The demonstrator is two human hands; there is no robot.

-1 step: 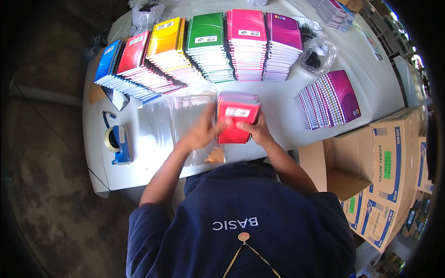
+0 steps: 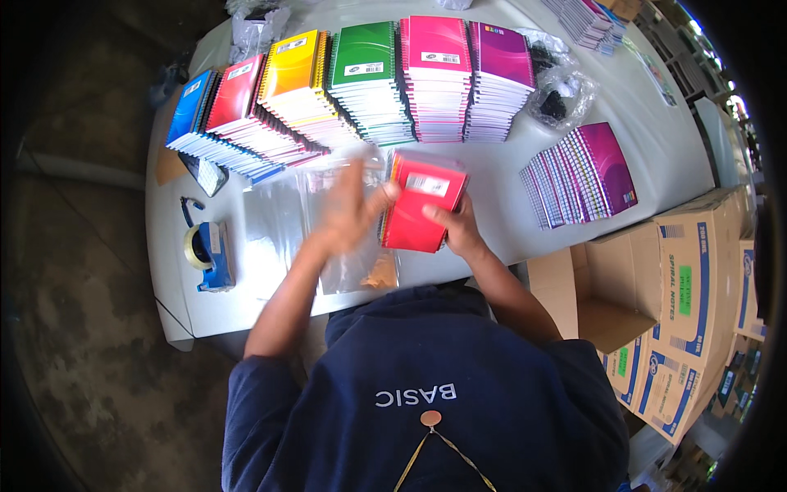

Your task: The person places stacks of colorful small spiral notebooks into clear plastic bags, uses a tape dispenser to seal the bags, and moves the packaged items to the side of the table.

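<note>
My right hand (image 2: 456, 228) grips the lower right edge of a stack of red-covered spiral notebooks (image 2: 420, 209), held tilted just above the white table (image 2: 508, 197). A clear plastic bag seems to cover the top of the stack. Blurred, with its fingers spread, my left hand (image 2: 348, 209) is at the stack's left edge, its thumb against the notebooks. It hovers over a pile of flat clear plastic bags (image 2: 287, 225) lying on the table.
Stacks of spiral notebooks stand along the far side: blue (image 2: 190, 119), red (image 2: 238, 102), yellow (image 2: 293, 78), green (image 2: 365, 70), pink (image 2: 436, 70), purple (image 2: 500, 74). Purple notebooks (image 2: 582, 172) fan out at right. A blue tape dispenser (image 2: 205, 250) sits left. Open cardboard boxes (image 2: 648, 287) stand at right.
</note>
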